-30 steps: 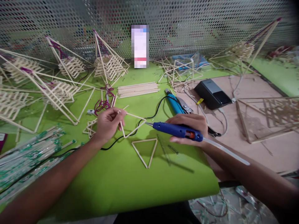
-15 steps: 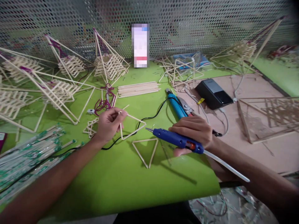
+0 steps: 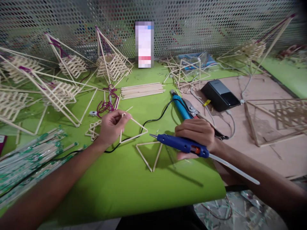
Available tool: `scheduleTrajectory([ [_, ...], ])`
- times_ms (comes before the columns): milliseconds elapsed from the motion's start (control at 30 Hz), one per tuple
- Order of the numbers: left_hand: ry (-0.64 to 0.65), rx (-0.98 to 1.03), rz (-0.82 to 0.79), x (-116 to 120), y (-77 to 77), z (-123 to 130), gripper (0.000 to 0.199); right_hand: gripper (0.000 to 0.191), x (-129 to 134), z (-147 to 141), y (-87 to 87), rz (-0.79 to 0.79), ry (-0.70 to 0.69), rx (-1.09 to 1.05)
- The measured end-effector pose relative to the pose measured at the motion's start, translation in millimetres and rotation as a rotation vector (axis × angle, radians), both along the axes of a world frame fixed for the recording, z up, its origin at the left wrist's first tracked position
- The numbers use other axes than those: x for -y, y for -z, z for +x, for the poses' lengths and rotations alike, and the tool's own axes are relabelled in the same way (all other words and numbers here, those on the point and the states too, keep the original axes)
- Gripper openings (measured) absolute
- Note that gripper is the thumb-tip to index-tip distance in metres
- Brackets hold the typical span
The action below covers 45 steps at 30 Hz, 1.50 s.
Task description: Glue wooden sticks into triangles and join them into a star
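Note:
Thumb and fingers of my left hand (image 3: 114, 126) pinch one corner of a triangle of thin wooden sticks (image 3: 134, 138), held above the green table surface (image 3: 115, 191). My right hand (image 3: 195, 135) is wrapped round a blue glue gun (image 3: 177, 142) with a long clear glue stick out of its rear. The gun's metal tip points left, a short way from the right corner of the held triangle, not touching it. Below, a second stick triangle (image 3: 144, 160) lies flat on the table.
A bundle of sticks (image 3: 142, 90), purple cord (image 3: 105, 107), blue-handled cutters (image 3: 179, 107) and a black box (image 3: 220, 95) lie beyond my hands. Stick frames (image 3: 111, 67) stand at the back left, wrapped sticks (image 3: 35, 156) at left. A black cable (image 3: 155, 120) crosses the table.
The triangle in my left hand has tilted, its right corner now slightly lower and further left. The glue gun has shifted slightly down, and its tip is a little further from that corner.

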<state>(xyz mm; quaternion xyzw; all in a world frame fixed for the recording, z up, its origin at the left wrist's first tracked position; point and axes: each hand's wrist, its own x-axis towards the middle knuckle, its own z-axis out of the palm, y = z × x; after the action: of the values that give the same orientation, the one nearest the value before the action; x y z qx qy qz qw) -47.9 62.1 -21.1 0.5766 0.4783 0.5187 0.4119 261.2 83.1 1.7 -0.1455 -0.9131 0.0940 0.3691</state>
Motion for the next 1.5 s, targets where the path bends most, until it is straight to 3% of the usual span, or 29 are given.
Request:
scheduleTrajectory([
  [233,0.026,-0.013,-0.004,0,-3.9,3,0.025,0.055,-2,4,5.5,-0.079,0.042,0.107],
  [433,0.057,-0.024,-0.019,1,-1.2,0,0.021,0.049,-3,4,2.3,-0.006,-0.043,0.028],
  [733,0.054,-0.028,-0.041,2,1.3,0,0.019,0.05,-3,5,9.2,-0.083,-0.027,0.09],
  [1500,0.073,-0.007,-0.029,1,6.5,-2,0.02,0.043,0,-2,2.5,0.08,-0.072,0.062],
])
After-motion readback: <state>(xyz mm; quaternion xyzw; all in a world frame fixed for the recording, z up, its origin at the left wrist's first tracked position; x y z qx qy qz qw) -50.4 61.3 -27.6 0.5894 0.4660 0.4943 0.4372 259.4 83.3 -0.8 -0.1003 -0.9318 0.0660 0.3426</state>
